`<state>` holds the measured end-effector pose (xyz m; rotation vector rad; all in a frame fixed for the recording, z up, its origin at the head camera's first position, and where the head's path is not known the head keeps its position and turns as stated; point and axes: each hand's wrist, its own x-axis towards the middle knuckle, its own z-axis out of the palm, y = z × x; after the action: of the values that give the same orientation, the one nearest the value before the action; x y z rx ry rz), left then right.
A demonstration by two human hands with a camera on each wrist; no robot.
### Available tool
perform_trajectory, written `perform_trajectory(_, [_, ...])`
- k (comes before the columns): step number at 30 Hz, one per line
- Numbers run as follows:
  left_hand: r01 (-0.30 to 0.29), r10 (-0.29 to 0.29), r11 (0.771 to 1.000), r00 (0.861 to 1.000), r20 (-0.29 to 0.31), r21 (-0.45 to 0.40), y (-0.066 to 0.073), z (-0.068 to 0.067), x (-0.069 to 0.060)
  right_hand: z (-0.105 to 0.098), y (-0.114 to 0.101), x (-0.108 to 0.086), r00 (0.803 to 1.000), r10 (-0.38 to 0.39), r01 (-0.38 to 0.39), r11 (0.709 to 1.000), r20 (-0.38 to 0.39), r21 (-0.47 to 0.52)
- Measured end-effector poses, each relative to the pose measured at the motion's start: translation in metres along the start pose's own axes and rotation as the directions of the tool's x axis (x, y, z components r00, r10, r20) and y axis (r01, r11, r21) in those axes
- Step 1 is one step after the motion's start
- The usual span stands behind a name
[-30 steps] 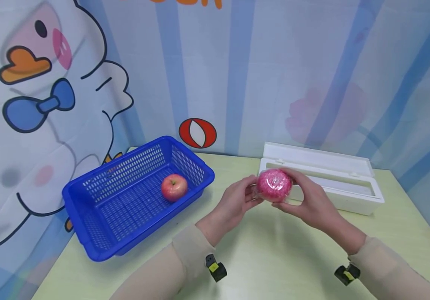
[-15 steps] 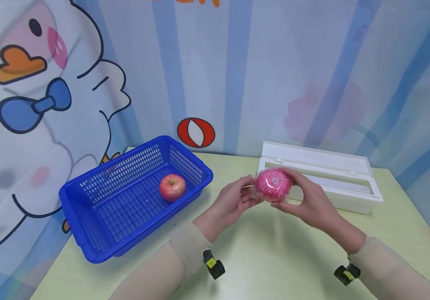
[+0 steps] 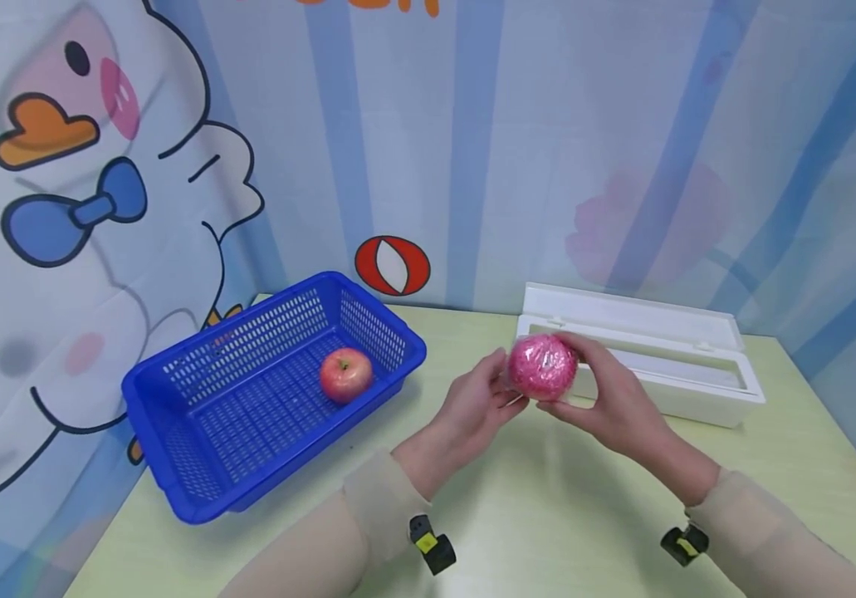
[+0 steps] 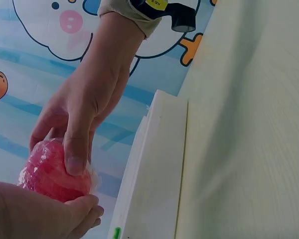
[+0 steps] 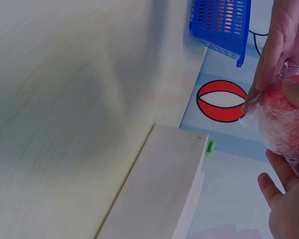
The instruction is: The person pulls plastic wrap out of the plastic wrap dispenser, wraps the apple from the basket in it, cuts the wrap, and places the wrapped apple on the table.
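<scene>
The pink ball (image 3: 543, 367), loosely wrapped in clear film, is held up off the worktop (image 3: 532, 515) between the person's two hands, just in front of the box (image 3: 685, 403) as I see it. The right hand (image 3: 618, 394) grips it from its right side, fingers over the top and thumb low on the near face. The left hand (image 3: 472, 407) meets it from the other side, thumb and fingers against the film and a little apart; with the fingertips partly behind the ball, I can't fairly tell whether they pinch the wrap or merely touch it. Counting up, there is one ball, and one apple (image 3: 346, 374), which sits in the one blue basket (image 3: 271, 472), toward the basket's right end. The basket stands to the left of the hands, well apart from the ball. There is one white box too, behind the hands and to the right, its single lid (image 3: 637, 316) tipped back toward the printed backdrop (image 3: 428, 149), with one small green tab (image 5: 211, 148) showing at its edge. Two small black cameras are strapped on, one at the left cuff (image 3: 433, 544) and one at the right cuff (image 3: 685, 545).
</scene>
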<state>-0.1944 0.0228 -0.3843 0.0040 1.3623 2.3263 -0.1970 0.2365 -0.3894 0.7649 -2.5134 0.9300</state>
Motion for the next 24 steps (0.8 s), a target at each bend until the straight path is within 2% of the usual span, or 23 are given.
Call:
perform_trajectory(6, [-0.003,0.002,1.000,1.000,-0.025,-0.030,0.000,0.006,0.001,0.005,-0.002,0.000,0.999,0.037,-0.037,0.998,-0.005,0.048])
perform_trajectory(12, [0.018,-0.021,0.999,0.998,-0.053,-0.050,-0.001,0.003,0.006,0.009,0.001,-0.002,0.998,0.063,-0.063,0.996,0.000,0.067])
perform_trajectory(16, [0.035,-0.036,0.999,0.998,-0.059,-0.025,-0.002,-0.002,0.010,0.010,0.002,-0.005,0.998,0.066,-0.067,0.994,0.010,0.088])
perform_trajectory(24, [0.082,-0.081,0.996,0.996,-0.033,0.024,-0.004,-0.011,0.019,0.009,0.003,-0.007,0.996,0.078,-0.081,0.992,0.037,0.101])
